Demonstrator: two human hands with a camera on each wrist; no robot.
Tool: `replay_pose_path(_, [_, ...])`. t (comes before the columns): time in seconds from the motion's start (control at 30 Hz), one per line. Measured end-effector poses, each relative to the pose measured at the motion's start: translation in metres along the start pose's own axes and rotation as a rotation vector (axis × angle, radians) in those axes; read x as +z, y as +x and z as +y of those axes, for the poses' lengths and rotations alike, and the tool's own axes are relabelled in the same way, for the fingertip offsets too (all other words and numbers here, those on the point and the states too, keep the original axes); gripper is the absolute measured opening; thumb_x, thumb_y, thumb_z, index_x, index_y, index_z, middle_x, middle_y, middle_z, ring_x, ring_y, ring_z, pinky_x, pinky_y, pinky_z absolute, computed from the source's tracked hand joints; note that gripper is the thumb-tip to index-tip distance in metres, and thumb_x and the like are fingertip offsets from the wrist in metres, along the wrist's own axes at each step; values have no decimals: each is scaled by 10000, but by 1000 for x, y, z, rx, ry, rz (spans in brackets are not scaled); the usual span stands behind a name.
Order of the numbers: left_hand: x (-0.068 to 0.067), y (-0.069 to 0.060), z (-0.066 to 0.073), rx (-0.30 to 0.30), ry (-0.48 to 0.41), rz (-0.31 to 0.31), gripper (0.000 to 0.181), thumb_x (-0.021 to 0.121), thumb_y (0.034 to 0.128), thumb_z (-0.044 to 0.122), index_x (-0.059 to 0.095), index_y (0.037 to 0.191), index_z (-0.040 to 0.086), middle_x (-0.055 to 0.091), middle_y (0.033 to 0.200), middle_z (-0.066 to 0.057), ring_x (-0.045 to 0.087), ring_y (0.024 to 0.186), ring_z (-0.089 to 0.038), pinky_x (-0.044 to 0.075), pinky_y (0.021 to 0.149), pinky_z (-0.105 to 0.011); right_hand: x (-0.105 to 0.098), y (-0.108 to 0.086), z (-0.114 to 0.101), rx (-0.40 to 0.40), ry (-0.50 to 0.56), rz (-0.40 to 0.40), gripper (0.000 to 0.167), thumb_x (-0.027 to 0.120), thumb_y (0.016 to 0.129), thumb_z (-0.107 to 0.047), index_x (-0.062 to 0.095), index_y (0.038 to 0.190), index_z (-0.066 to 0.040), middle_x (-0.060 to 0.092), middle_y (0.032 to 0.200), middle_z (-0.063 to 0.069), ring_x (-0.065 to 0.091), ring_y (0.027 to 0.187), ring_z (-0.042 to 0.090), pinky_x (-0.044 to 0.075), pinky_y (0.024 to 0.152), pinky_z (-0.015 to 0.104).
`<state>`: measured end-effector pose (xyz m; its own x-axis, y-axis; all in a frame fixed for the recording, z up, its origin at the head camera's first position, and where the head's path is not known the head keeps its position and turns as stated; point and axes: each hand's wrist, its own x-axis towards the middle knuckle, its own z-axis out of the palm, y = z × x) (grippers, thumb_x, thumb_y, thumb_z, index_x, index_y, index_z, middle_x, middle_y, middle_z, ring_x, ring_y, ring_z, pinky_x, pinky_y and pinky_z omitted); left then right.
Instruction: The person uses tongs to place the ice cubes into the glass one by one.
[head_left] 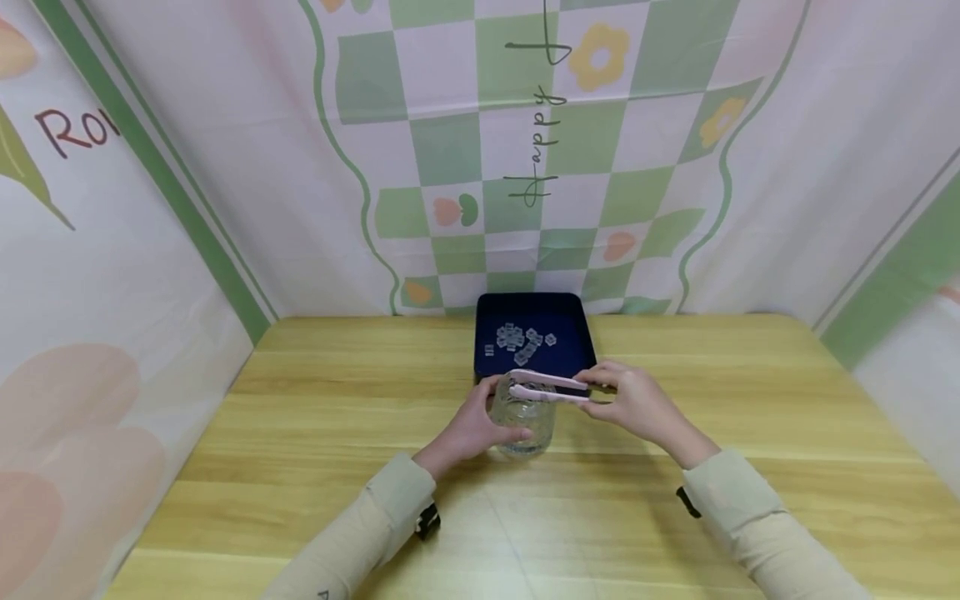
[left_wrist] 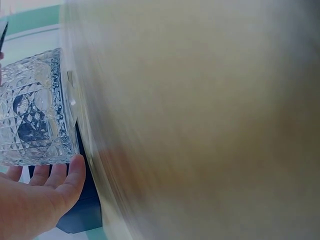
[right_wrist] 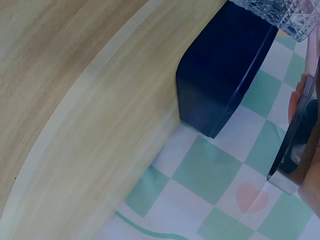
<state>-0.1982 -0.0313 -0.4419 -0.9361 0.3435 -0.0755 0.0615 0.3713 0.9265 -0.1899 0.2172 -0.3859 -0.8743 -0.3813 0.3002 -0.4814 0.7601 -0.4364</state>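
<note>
My left hand point(head_left: 476, 427) holds a clear glass cup point(head_left: 531, 433), its thumb across the front. The left wrist view shows the cup's point(left_wrist: 32, 115) cut diamond pattern and my left fingertips point(left_wrist: 75, 172) along its side. My right hand point(head_left: 637, 406) grips a pair of tongs point(head_left: 543, 377) with pale pink arms. The tongs' tips lie over the cup's mouth; whether they hold anything cannot be made out. Their shiny metal end point(right_wrist: 282, 182) shows beside the palm in the right wrist view. Just behind the cup, a dark blue tray point(head_left: 558, 360) contains several clear cubes point(head_left: 510, 337).
The tray's side wall point(right_wrist: 200, 112) stands near the back edge of the wooden table point(head_left: 337, 400). Behind it hangs a green-and-white checked curtain point(head_left: 442, 150), with another printed cloth point(head_left: 90, 275) along the left.
</note>
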Motion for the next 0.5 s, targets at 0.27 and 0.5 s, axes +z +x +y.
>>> replay_pose_path(0.27, [0, 0, -1, -10, 6, -1, 928, 842, 719, 318, 318, 1455, 109, 463, 1411, -97, 484, 1252, -271, 430, 1051, -443, 1, 4, 0, 21, 17, 19, 302, 766, 773, -137, 712, 1051, -35, 699, 994, 107, 637, 861, 227, 527, 760, 405])
replay_pose_path(0.5, [-1, 1, -2, -36, 18, -5, 955, 846, 711, 333, 301, 1466, 121, 449, 1424, -93, 468, 1271, -285, 433, 1045, -465, -1, 13, 0, 102, 24, 13, 354, 738, 813, -188, 686, 1120, -19, 683, 1053, 164, 638, 935, 309, 522, 819, 484])
